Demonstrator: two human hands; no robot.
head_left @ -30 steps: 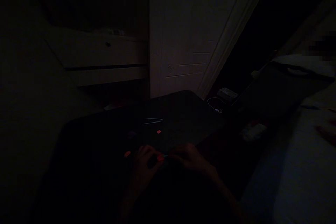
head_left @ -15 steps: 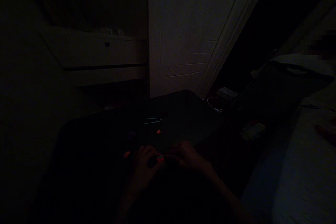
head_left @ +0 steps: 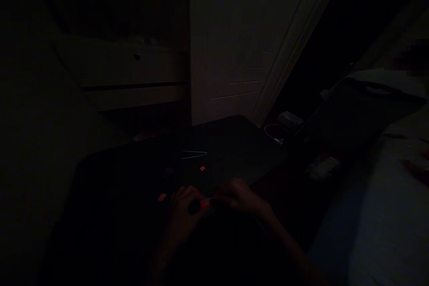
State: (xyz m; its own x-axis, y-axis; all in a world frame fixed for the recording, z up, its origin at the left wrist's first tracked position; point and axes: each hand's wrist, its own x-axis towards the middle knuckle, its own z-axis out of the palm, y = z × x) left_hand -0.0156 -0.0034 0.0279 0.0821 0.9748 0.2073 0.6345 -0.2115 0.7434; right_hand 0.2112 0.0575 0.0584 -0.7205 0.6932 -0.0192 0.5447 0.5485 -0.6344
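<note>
The room is very dark. Pinched in the fingertips of my left hand (head_left: pixel 183 209) is a small orange-red block (head_left: pixel 205 203) with a paler edge on top. Just to the right of it, my right hand (head_left: pixel 236 196) has its fingers drawn together near the block; whether they touch it or hold anything is too dark to tell. Left of my left hand lies an orange piece (head_left: pixel 161 197) on the dark table (head_left: pixel 241 152). A second orange piece (head_left: pixel 202 168) lies beyond my hands. Farther back rests a thin V-shaped metal tool, like tweezers (head_left: pixel 195 154).
A faint dark item (head_left: pixel 168 172) lies left of the tool. Behind the table stand a drawer unit (head_left: pixel 140 69) and a pale door (head_left: pixel 231 53). On the right are a white cable (head_left: pixel 271 129), a box (head_left: pixel 290 119) and a pale bed-like surface (head_left: pixel 389 223).
The view has grown dimmer. My right hand has shifted very slightly; my left hand still holds the orange-red block, and the loose pieces lie where they were.
</note>
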